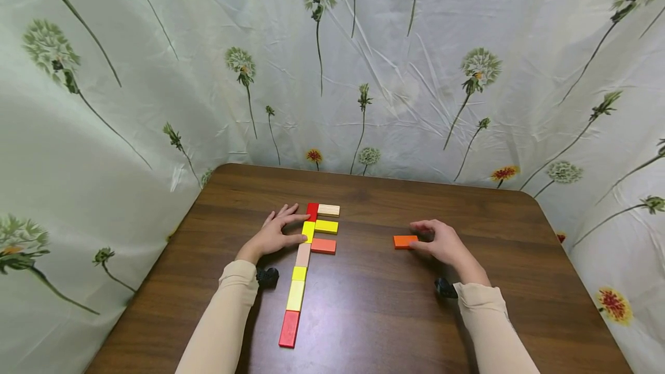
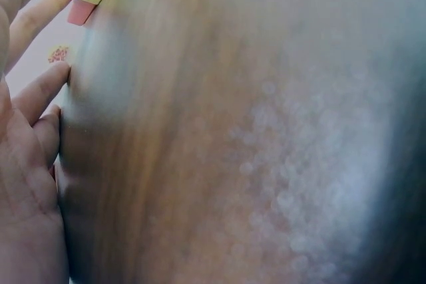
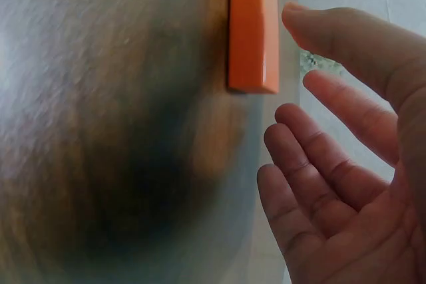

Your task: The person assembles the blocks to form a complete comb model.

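My left hand (image 1: 274, 234) lies at the left side of a line of wooden blocks in the head view. Its index fingertip touches the red block (image 1: 313, 210) at the far end, and its thumb touches the yellow block (image 1: 309, 233) just below. Over on the right, an orange block (image 1: 404, 242) lies flat and apart from the line. My right hand (image 1: 440, 242) is at this block's right end, thumb nearest. The right wrist view shows the right hand (image 3: 346, 164) with fingers spread loosely, a small gap between thumb and orange block (image 3: 253, 31).
Below the left hand the line runs on with a pale pink block (image 1: 303, 255), yellow blocks (image 1: 295, 295) and a red block (image 1: 289, 329). To its right lie a striped block (image 1: 329, 210), a yellow block (image 1: 327, 227) and an orange-red block (image 1: 324, 246). A flowered curtain surrounds the wooden table (image 1: 374, 316).
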